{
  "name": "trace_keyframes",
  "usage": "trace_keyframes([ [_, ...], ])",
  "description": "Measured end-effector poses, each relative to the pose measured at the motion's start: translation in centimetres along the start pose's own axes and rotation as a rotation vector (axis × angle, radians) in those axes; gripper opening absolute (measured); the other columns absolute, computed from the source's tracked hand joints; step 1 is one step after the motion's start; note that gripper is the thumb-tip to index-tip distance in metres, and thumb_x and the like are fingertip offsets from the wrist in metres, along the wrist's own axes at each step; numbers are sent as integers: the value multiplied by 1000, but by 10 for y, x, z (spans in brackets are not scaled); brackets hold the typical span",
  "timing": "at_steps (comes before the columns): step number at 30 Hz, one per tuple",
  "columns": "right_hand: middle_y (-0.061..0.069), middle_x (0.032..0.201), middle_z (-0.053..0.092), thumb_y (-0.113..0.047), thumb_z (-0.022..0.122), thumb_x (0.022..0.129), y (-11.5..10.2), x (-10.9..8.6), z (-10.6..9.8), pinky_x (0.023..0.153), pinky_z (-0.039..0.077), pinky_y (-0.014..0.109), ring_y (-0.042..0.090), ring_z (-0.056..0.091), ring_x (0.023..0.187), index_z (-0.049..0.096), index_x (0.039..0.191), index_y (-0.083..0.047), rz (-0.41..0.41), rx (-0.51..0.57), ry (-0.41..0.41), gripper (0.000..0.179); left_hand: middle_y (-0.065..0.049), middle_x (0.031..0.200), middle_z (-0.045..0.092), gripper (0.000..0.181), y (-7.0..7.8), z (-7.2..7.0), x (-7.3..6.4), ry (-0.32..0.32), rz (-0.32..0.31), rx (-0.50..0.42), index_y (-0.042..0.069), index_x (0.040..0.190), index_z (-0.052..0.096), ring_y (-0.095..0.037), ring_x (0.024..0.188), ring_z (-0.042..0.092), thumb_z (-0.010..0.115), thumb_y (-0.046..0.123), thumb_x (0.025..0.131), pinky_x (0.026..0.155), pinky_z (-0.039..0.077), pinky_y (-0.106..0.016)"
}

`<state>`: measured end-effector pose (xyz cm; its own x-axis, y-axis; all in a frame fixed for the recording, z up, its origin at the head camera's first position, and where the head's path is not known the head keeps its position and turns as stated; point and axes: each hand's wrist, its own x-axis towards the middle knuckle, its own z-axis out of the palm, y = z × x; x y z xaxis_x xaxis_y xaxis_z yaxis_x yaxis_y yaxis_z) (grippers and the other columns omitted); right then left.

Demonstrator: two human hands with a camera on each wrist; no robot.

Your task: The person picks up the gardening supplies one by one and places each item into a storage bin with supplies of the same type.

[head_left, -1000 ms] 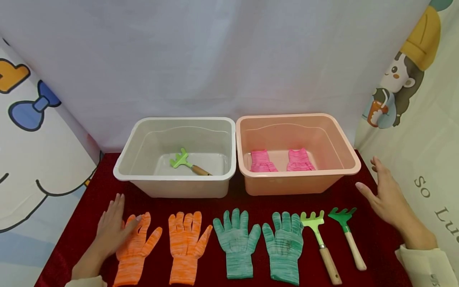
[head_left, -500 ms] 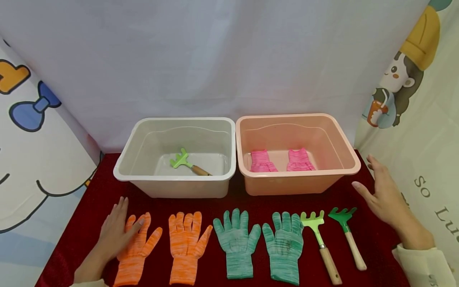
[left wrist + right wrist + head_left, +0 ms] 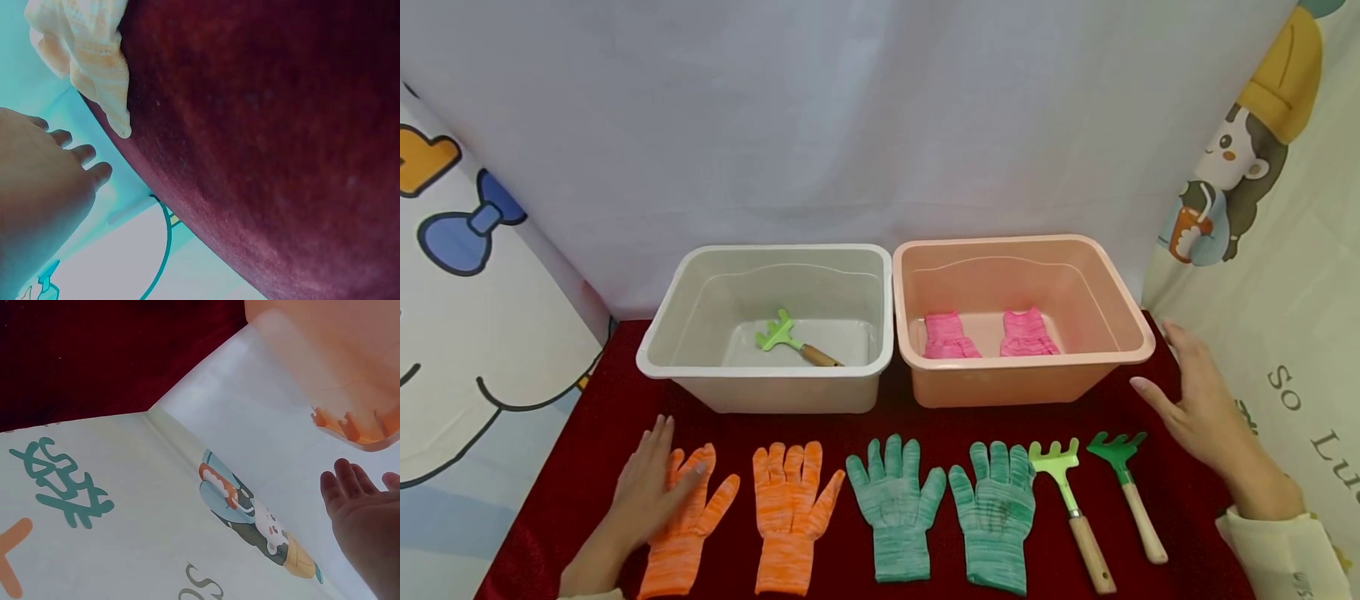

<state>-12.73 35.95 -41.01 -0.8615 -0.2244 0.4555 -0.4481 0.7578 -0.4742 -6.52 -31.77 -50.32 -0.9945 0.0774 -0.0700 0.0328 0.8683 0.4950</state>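
My left hand [image 3: 643,492], fingers straight, is held over the left part of an orange knitted glove [image 3: 676,554] and hides some of its fingers. In the left wrist view that hand [image 3: 44,169] shows apart from the glove [image 3: 94,56]. A second orange glove [image 3: 790,508] lies beside it, followed by two green gloves [image 3: 898,500]. My right hand [image 3: 1198,408] holds nothing, thumb spread, beyond the two small hand rakes: one light green [image 3: 1088,546], one dark green [image 3: 1138,512]. The right wrist view shows this hand [image 3: 369,519] near the peach basin [image 3: 350,356].
A white basin [image 3: 767,372] holds a light green hand rake [image 3: 784,333]. Touching it on the right, the peach basin [image 3: 992,387] contains two pink knitted pieces [image 3: 1028,333], partly hidden by its front wall. Dark red cloth [image 3: 625,375] covers the table; printed curtains [image 3: 1262,333] border it.
My left hand has drifted slightly right over the orange glove. My right hand has shifted a little left. Gloves, rakes and basins have stayed in place.
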Motion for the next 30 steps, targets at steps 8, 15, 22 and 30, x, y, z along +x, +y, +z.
trace_keyframes([
  [8, 23, 142, 32, -11, 71, 81, -6, 4, 2, 106, 21, 50, 34, 28, 131, 28, 145, -7, -54, -14, 47, 77, -28, 150, 4, 86, 0, 5, -2, 32, 37, 6, -2, 146, 4, -51, 133, 7, 52, 44, 92, 97, 12, -68],
  [15, 19, 139, 39, -21, 73, 81, -9, 9, 4, 107, 23, 31, 30, 35, 128, 39, 139, -4, -112, -35, 115, 69, -30, 148, 9, 90, 2, 8, -4, 6, 24, 14, -3, 146, 7, -52, 132, 10, 54, 48, 90, 97, 14, -68],
  [22, 19, 135, 45, -32, 68, 85, -13, 11, 7, 105, 25, 22, 31, 41, 125, 49, 132, 0, -159, -43, 161, 60, -30, 147, 16, 91, 6, 9, -5, -1, 23, 53, -3, 145, 15, -53, 129, 18, 57, 51, 87, 95, 17, -69],
  [30, 16, 129, 52, -11, 73, 79, -14, 12, 12, 102, 28, 19, 28, 47, 121, 62, 117, 1, -171, -23, 219, 41, -31, 145, 20, 84, 3, 9, -8, -16, 3, 97, -5, 144, 21, -53, 126, 22, 54, 50, 89, 90, 22, -71],
])
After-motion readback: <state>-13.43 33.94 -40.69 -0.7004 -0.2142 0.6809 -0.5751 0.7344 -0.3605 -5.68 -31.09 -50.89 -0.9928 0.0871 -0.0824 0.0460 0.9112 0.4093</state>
